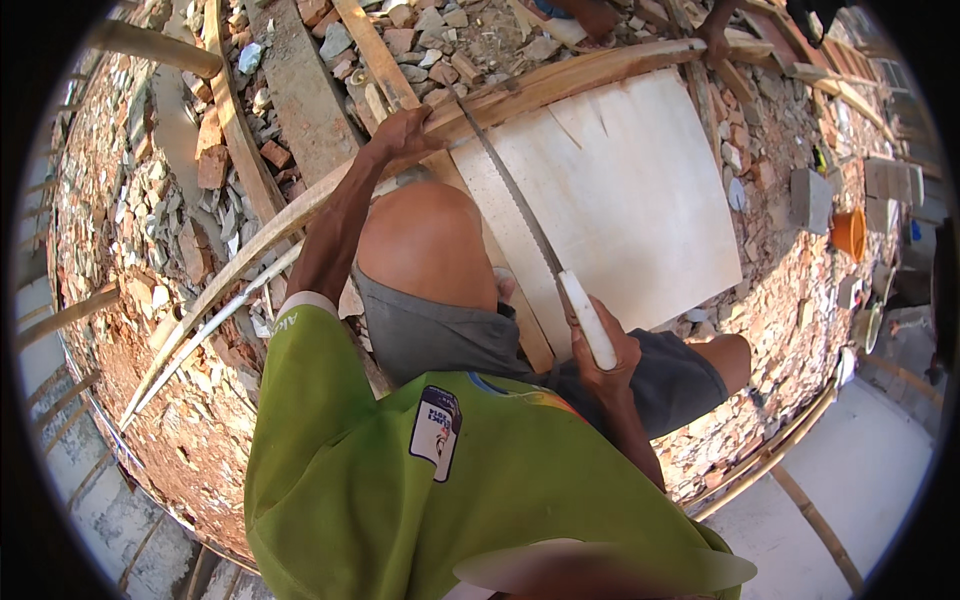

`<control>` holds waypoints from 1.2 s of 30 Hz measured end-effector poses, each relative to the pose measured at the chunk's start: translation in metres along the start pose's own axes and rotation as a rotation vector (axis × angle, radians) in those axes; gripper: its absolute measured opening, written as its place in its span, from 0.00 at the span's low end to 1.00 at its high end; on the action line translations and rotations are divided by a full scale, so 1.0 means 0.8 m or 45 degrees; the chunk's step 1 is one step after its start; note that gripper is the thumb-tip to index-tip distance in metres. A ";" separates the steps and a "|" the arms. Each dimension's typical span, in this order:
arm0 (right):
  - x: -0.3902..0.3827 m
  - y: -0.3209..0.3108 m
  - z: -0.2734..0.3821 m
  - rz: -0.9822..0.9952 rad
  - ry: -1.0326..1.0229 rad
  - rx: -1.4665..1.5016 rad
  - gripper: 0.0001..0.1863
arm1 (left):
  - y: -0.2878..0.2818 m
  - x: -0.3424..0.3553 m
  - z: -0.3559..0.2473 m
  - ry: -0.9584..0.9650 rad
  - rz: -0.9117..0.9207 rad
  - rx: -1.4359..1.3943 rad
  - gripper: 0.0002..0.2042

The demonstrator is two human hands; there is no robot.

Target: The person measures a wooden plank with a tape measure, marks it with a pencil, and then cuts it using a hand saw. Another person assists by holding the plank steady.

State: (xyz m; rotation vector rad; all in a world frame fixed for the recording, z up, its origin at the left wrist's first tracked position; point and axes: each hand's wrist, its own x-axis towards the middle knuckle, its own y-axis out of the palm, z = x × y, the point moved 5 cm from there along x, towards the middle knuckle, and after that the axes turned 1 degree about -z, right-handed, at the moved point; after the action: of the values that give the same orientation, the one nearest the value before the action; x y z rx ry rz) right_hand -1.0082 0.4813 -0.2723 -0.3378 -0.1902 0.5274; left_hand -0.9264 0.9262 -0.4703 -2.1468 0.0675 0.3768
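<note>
My right hand [608, 352] grips the white handle [588, 320] of a handsaw. Its long toothed blade [515, 190] slants up and left, the far end lying across a long wooden beam [570, 78]. My left hand [405, 135] holds the same beam just left of the blade, fingers curled at its edge. Below the beam, a pale flat panel [630, 190] lies on the ground, on the right side of my bent knee. Another person's hand [713, 42] touches the beam's far right end.
Broken bricks and rubble [130, 300] cover the ground. Loose planks [300, 90] lie at the upper left, and a bamboo pole [160, 48] juts in there. Grey blocks [810, 200] and an orange bucket [849, 234] stand at the right. Part of another person [592, 15] shows at the top.
</note>
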 end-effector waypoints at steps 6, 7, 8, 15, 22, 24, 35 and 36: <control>0.249 0.141 -0.034 -0.093 -0.048 0.081 0.20 | -0.012 0.019 -0.056 0.074 -0.037 0.099 0.36; 0.230 0.135 -0.041 -0.109 -0.040 0.100 0.20 | -0.012 0.021 -0.046 0.080 -0.026 0.047 0.36; 0.185 0.126 -0.042 -0.102 -0.020 0.127 0.20 | 0.012 0.014 -0.002 0.137 -0.063 -0.178 0.36; 0.025 0.026 -0.012 -0.061 0.036 0.042 0.21 | 0.001 -0.010 -0.023 0.033 -0.085 0.047 0.34; 0.205 0.129 -0.049 -0.105 -0.052 0.121 0.21 | -0.015 0.022 -0.032 0.157 -0.088 0.043 0.37; 0.094 0.072 -0.056 -0.119 0.070 0.074 0.23 | -0.012 0.023 -0.031 0.110 0.073 -0.047 0.39; 0.232 0.144 -0.052 -0.127 -0.081 0.150 0.20 | -0.004 0.032 -0.022 0.087 -0.074 -0.073 0.38; 0.225 0.154 -0.046 -0.077 -0.074 0.173 0.20 | 0.022 0.034 0.031 0.110 -0.132 -0.261 0.38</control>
State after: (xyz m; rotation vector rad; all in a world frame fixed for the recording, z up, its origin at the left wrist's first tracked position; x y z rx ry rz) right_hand -0.9026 0.6656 -0.3349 -0.1841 -0.2187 0.4876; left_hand -0.9098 0.9387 -0.5053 -2.3580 -0.0347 0.2385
